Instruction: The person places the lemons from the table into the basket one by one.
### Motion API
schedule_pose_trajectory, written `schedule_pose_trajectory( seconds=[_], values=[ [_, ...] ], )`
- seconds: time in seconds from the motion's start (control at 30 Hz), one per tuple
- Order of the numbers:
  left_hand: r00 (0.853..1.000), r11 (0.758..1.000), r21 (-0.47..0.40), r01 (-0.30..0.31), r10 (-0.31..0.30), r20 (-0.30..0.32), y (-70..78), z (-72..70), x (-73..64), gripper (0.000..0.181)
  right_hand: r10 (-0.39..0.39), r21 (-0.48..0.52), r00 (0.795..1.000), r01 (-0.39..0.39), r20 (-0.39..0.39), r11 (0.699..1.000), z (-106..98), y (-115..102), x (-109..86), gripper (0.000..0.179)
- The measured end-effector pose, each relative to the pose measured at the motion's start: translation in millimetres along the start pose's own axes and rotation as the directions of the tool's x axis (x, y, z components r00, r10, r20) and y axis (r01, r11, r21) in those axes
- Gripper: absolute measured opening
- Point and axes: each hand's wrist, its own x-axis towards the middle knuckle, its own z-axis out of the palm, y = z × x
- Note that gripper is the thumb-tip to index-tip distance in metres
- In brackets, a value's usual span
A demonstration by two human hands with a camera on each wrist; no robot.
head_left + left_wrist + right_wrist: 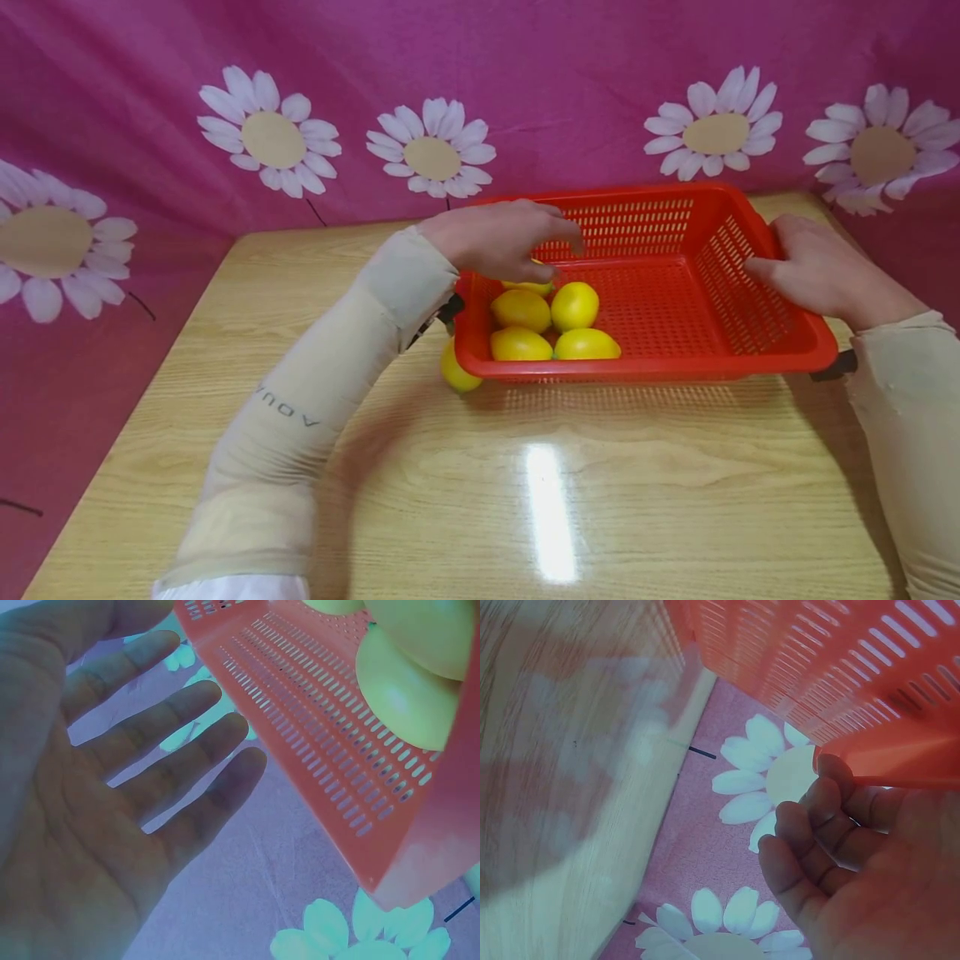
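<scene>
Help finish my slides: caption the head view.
Right hand grips the right end of a red basket of yellow lemons; the open left hand is near its far left corner.

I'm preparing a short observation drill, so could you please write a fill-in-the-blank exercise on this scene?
The plastic basket is coloured ____.
The hand gripping it is the person's ____ one.
One lemon shows outside it, by its near ____ corner.
In the head view, printed flowers have ____ petals.

Missing words: red; right; left; white.
</scene>
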Motion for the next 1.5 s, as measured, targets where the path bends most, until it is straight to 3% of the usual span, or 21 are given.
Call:
schedule_pose_trajectory(
  seconds=[0.43, 0.67, 1.5],
  values=[
    [0.996, 0.999, -0.013, -0.043, 0.042, -0.079, -1.8, 3.5, -10.6, 0.041, 0.005, 0.009, 1.000, -0.005, -0.001, 1.000, 1.5, 1.4, -1.6, 0.055],
    [0.990, 0.998, -0.064, -0.016, 0.007, -0.138, -9.1, 7.6, -17.2, 0.041, 0.012, 0.029, 1.000, -0.012, -0.006, 0.999, 3.0, -0.4, -3.8, 0.057],
    [0.949, 0.984, -0.170, -0.055, -0.001, -0.316, -32.4, 30.6, -28.3, 0.037, 0.002, -0.011, 1.000, -0.002, -0.028, 1.000, 2.7, 4.4, 0.2, 0.054]
  ],
)
